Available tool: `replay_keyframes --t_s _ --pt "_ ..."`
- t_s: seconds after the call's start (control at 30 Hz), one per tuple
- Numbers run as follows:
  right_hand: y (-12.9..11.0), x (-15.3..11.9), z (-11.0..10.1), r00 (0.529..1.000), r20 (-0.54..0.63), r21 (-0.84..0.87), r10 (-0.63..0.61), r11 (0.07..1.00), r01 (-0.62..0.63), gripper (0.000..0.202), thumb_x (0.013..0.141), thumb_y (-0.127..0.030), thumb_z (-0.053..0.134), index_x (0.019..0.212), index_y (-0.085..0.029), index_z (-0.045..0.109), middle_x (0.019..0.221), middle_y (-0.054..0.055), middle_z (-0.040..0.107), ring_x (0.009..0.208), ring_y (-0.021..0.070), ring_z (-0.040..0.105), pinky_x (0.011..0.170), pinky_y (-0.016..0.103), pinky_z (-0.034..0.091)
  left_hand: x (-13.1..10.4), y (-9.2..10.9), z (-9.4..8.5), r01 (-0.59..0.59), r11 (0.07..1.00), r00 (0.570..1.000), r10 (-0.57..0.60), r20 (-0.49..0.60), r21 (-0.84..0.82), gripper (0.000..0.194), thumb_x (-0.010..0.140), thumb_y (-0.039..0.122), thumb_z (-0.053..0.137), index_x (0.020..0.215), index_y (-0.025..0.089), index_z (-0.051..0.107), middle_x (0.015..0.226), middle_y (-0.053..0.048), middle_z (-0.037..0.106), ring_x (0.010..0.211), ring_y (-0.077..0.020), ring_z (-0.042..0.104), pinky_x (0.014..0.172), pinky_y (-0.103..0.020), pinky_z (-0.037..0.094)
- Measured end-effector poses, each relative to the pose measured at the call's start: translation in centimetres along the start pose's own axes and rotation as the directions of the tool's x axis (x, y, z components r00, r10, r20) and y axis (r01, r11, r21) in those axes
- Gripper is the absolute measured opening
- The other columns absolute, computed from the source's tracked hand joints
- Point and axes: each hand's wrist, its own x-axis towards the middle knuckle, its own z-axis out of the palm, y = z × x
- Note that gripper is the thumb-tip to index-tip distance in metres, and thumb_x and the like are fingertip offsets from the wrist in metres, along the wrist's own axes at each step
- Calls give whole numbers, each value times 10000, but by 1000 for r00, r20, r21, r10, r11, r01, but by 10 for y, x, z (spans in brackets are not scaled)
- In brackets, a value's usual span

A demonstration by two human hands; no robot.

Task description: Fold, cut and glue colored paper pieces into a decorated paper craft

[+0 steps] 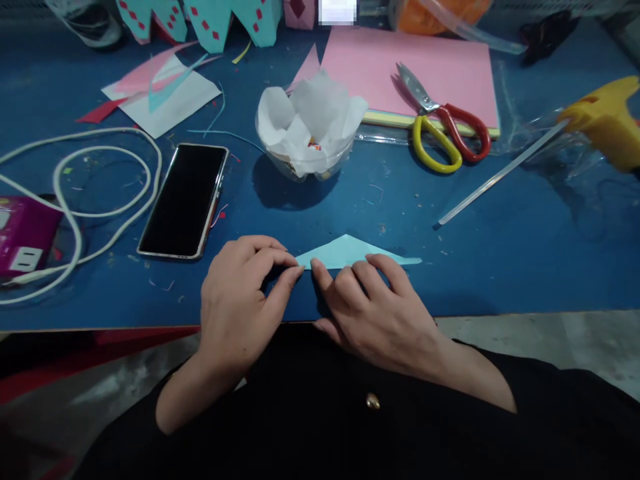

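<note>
A light blue piece of folded paper (pixel 346 251) lies flat near the front edge of the table, its peak pointing away from me and a thin strip sticking out at its right end. My left hand (pixel 245 293) pinches the paper's left corner between thumb and fingers. My right hand (pixel 375 300) rests on the paper's near edge, index fingertip pressing close to the left corner and the other fingers bent over the right part. The right thumb sits below, at the table edge, apart from the paper.
Left are a phone (pixel 185 200), a white cable (pixel 113 150) and a purple box (pixel 30 233). Ahead stands a paper-lined clear bowl (pixel 310 130). Scissors (pixel 437 120) lie on pink paper (pixel 390 67). A yellow glue gun (pixel 603 120) with a glue stick (pixel 500 173) is at right.
</note>
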Motion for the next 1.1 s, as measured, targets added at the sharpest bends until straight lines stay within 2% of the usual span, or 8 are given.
replay_keyframes --t_s 0.1,0.43,0.7,0.8,0.83,0.9,1.0,1.1 --pt "0 -1 1 1000 -7 4 1 1000 -1 599 1016 -425 372 1395 15 517 954 125 620 870 288 505 916 484 351 4 0 1 14 1000 1000 -14 25 4 144 927 263 586 813 207 654 941 -64 669 928 -271 624 808 -447 478" --pt "3 -5 4 999 -31 5 -14 1000 14 572 1014 -431 383 1416 -45 513 953 111 628 881 278 513 899 472 349 5 -2 -1 -3 999 995 -1 105 35 147 942 259 528 834 196 605 950 -82 641 950 -288 602 816 -467 463" --pt "2 -2 0 1000 -6 39 2 999 -2 558 1004 -423 409 1400 -51 534 932 118 620 879 290 501 897 476 336 5 -3 2 -27 998 997 23 70 55 148 935 259 532 814 197 592 931 -83 645 933 -282 614 818 -458 475" --pt "2 3 -2 999 43 61 13 998 -15 562 998 -431 419 1416 -69 517 917 105 609 857 286 499 904 487 325 1 -3 1 -2 999 1000 2 14 52 107 922 236 555 859 195 631 940 -80 674 931 -276 637 814 -444 489" --pt "2 4 -2 998 55 66 13 998 -17 565 997 -435 418 1426 -77 505 921 100 606 848 284 497 906 490 324 -1 -3 1 -15 998 1000 16 -19 56 88 914 216 565 903 194 650 958 -82 691 940 -274 647 822 -441 492" --pt "1 7 -3 997 75 72 17 997 -22 563 1000 -440 410 1436 -93 489 940 96 604 835 278 494 912 493 322 -7 -4 0 -119 990 990 124 -70 77 158 884 166 589 1013 202 672 1008 -78 733 967 -273 670 848 -439 492" --pt "0 9 -3 995 88 71 37 997 -44 539 1002 -447 401 1389 -95 531 968 102 607 841 276 491 934 490 319 -16 -6 2 -340 929 932 353 -76 143 315 829 118 610 1125 211 665 1054 -51 779 984 -266 705 866 -431 482" --pt "-2 7 -1 997 62 79 43 996 -48 555 1002 -448 404 1397 -76 517 980 109 615 855 279 489 946 489 321 -24 -7 5 -396 891 906 418 -64 223 393 816 121 625 1207 159 639 1126 -75 769 1013 -260 715 898 -422 469"
